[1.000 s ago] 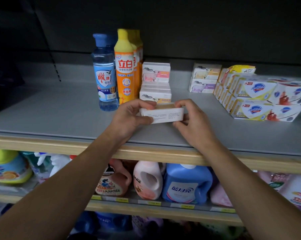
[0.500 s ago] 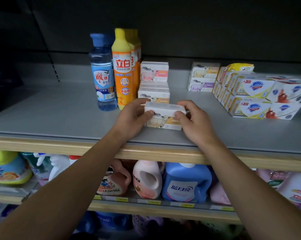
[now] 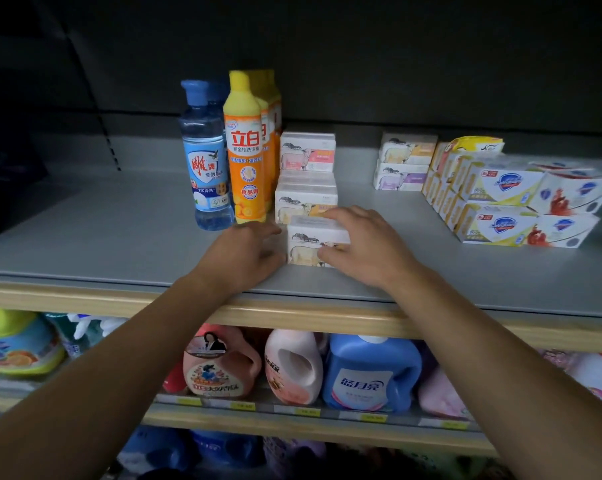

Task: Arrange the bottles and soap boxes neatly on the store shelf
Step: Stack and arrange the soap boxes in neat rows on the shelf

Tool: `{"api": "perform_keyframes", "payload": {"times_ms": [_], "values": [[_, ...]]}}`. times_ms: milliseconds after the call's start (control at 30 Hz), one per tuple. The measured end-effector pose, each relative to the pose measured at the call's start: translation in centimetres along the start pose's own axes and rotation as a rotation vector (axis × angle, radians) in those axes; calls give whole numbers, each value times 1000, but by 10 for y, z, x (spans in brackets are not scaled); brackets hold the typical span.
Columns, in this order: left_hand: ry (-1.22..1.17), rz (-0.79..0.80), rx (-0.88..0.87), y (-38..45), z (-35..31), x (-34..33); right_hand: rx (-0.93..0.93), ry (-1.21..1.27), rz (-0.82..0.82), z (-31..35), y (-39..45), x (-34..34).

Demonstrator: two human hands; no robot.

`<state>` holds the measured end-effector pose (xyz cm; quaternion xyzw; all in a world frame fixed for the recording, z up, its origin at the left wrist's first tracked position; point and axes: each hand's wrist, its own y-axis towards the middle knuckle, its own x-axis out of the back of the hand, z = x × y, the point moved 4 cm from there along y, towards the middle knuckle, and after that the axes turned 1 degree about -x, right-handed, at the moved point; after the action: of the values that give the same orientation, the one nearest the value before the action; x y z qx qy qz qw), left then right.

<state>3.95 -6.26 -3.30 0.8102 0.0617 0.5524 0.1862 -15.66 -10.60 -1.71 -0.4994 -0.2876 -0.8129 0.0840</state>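
Observation:
A white soap box (image 3: pixel 308 242) with a sheep picture stands on the grey shelf (image 3: pixel 85 244), in front of a line of matching soap boxes (image 3: pixel 306 199) that runs back to a pink-labelled one (image 3: pixel 307 156). My right hand (image 3: pixel 365 247) holds the box's right end, fingers over its top and thumb on its front. Just left of the box lies my left hand (image 3: pixel 244 256), fingers spread, holding nothing. A blue bottle (image 3: pixel 206 161) and a row of orange bottles (image 3: pixel 246 157) stand left of the soap line.
Two more sheep soap boxes (image 3: pixel 405 162) are stacked at the back right. Beside them stand stacked multi-packs of soap (image 3: pixel 500 199) with a yellow packet on top. The shelf's wooden front edge (image 3: pixel 292 311) lies below my wrists; detergent jugs (image 3: pixel 369 375) fill the shelf underneath.
The soap box was held in the air between both hands, then turned upright and set on the shelf. My left hand has let go and opened beside it.

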Motion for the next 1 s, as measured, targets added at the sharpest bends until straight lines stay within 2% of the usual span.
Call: {"api": "perform_keyframes", "payload": {"times_ms": [67, 133, 467, 767, 900, 1000], "values": [[55, 56, -41, -4, 2, -4, 19, -85, 90, 5, 7, 1], [82, 76, -57, -5, 3, -8, 34, -91, 97, 4, 13, 8], [177, 130, -8, 3, 16, -20, 103, 6, -261, 1, 91, 42], [145, 121, 49, 5, 19, -24, 121, -68, -208, -4, 182, 9], [145, 118, 54, 5, 19, -24, 94, -210, -184, -16, 195, -10], [146, 123, 53, 5, 19, -24, 102, -181, -211, -21, 194, -17]]}}
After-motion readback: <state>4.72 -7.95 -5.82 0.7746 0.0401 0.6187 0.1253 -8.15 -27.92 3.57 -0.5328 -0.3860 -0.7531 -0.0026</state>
